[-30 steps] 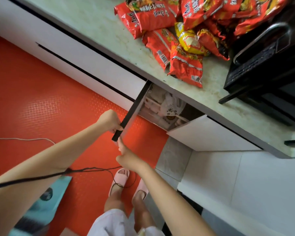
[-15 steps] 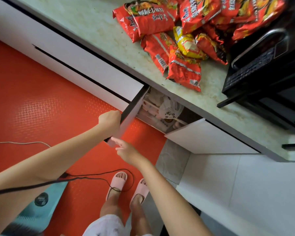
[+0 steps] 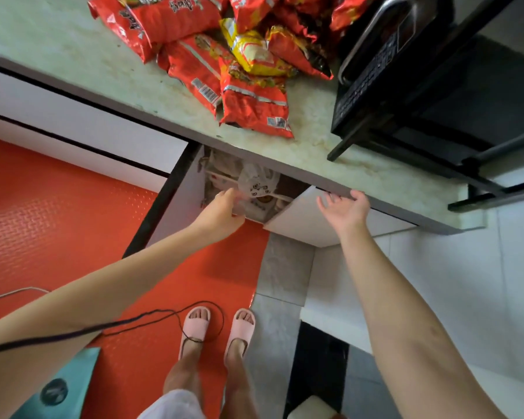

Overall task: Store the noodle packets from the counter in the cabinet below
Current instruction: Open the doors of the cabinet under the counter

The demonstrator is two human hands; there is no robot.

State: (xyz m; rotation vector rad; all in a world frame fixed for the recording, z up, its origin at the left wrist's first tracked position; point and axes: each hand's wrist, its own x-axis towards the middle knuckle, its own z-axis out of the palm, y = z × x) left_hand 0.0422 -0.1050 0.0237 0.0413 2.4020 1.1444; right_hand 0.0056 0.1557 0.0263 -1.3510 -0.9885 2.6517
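Observation:
Several red noodle packets [image 3: 254,107] and a yellow one [image 3: 253,54] lie heaped on the pale counter [image 3: 73,55], near its front edge. Below them the cabinet [image 3: 248,189] stands with its left door [image 3: 170,201] swung wide; a white plastic bag [image 3: 259,184] and shelf rails show inside. My left hand [image 3: 221,210] reaches into the cabinet opening, fingers loosely apart, holding nothing that I can see. My right hand [image 3: 345,207] hovers open, palm up, in front of the right door [image 3: 303,225], just under the counter edge.
A black microwave [image 3: 406,71] on a black rack [image 3: 481,164] occupies the counter at the right. An orange floor mat [image 3: 58,222] lies below, with a black cable [image 3: 152,316] looping by my pink slippers [image 3: 218,328]. A teal object [image 3: 55,388] sits at bottom left.
The left door has swung fully open. My left hand let go of its edge and moved into the cabinet. My right hand rose to the right door. The view moved closer.

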